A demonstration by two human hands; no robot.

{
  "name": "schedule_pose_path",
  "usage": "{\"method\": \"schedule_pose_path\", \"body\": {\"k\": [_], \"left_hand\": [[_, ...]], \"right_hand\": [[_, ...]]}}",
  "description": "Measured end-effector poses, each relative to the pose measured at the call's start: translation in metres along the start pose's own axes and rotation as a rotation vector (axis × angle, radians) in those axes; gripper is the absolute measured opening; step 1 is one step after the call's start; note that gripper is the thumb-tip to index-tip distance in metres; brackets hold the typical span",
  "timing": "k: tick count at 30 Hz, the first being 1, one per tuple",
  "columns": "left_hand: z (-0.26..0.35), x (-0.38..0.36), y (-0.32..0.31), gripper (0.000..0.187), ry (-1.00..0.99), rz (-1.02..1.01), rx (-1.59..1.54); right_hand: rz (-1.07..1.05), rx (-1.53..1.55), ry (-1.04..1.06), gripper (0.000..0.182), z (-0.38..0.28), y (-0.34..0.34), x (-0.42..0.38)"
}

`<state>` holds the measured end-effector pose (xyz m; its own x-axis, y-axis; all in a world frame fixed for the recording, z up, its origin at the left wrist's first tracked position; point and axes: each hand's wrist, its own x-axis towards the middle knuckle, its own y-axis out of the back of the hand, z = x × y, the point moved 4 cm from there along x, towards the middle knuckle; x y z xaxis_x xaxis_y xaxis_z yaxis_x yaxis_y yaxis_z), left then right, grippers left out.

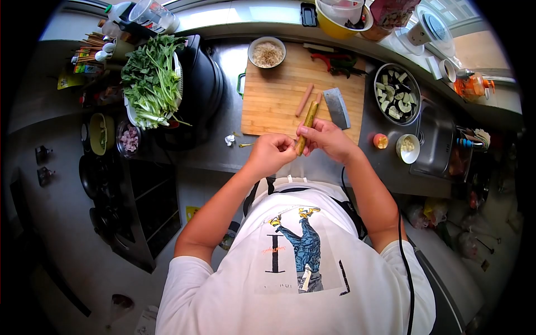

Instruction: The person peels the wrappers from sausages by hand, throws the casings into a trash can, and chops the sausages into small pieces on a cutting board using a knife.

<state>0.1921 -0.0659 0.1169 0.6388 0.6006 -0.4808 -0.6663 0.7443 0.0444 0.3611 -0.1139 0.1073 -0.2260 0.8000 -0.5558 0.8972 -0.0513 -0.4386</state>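
Observation:
My right hand (330, 140) is closed around the middle of a ham sausage in a yellow-gold wrapper (310, 114), held over the near edge of a wooden cutting board (268, 97). With its fingertips, my left hand (271, 153) pinches at the sausage's lower end. A bare pink sausage (304, 99) lies on the board, and a second pink one shows partly behind the wrapped one. To their right rests a cleaver (336, 107), blade flat on the wood. Crumpled white scrap (229, 140) and yellow wrapper bits (245, 146) lie on the metal counter by my left hand.
At the board's back are a bowl of rice (267, 53) and red and green peppers (338, 62). Cut eggplant fills a metal bowl (395, 94) beside the sink (433, 137). A small white bowl (407, 149) and an orange-topped jar (380, 140) stand nearer. Leafy greens (152, 81) sit left.

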Motion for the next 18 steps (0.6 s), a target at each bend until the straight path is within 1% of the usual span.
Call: {"method": "schedule_pose_path", "body": {"k": [1, 2, 3, 4, 6, 7, 9, 10, 11, 12, 13, 15, 16, 18], "left_hand": [[0.0, 0.0, 0.0, 0.008, 0.0, 0.001, 0.0], [0.0, -0.001, -0.001, 0.007, 0.006, -0.038, -0.113], [0.002, -0.002, -0.003, 0.006, 0.013, -0.078, -0.226], [0.004, -0.003, -0.003, 0.006, 0.013, -0.077, -0.226], [0.009, -0.005, -0.007, 0.007, 0.059, -0.181, -0.447], [0.007, -0.005, -0.006, 0.007, 0.059, -0.181, -0.448], [0.001, -0.004, -0.008, 0.009, 0.086, -0.249, -0.6], [-0.001, -0.003, -0.009, 0.009, 0.087, -0.25, -0.601], [-0.003, -0.002, -0.009, 0.01, 0.075, -0.185, -0.532], [-0.003, -0.002, -0.007, 0.011, 0.062, -0.12, -0.462], [-0.001, -0.002, -0.007, 0.011, 0.062, -0.121, -0.462], [0.002, -0.002, -0.004, 0.016, 0.058, -0.054, -0.286], [0.002, -0.003, -0.003, 0.016, 0.058, -0.054, -0.287], [0.004, -0.004, 0.0, 0.019, 0.016, -0.031, -0.052]], "right_hand": [[-0.032, 0.026, -0.009, 0.025, -0.001, -0.001, 0.0], [-0.033, 0.026, -0.008, 0.025, 0.0, 0.001, 0.0], [-0.088, 0.063, -0.009, 0.025, 0.001, 0.001, 0.001], [-0.144, 0.1, -0.01, 0.025, 0.002, 0.001, 0.0], [-0.185, 0.141, -0.006, 0.025, 0.002, 0.0, -0.001], [-0.226, 0.183, -0.002, 0.025, 0.001, -0.001, -0.001], [-0.215, 0.193, 0.006, 0.026, 0.004, 0.0, 0.001], [-0.204, 0.204, 0.014, 0.026, 0.005, 0.0, 0.001], [-0.203, 0.204, 0.014, 0.026, 0.005, 0.001, 0.001], [-0.153, 0.171, 0.022, 0.026, 0.004, 0.003, 0.002], [-0.103, 0.138, 0.029, 0.026, 0.003, 0.005, 0.002], [-0.07, 0.105, 0.021, 0.026, 0.002, 0.004, 0.002], [-0.038, 0.071, 0.013, 0.026, 0.002, 0.004, 0.002], [-0.019, 0.03, 0.015, 0.026, -0.001, 0.002, 0.001]]}}
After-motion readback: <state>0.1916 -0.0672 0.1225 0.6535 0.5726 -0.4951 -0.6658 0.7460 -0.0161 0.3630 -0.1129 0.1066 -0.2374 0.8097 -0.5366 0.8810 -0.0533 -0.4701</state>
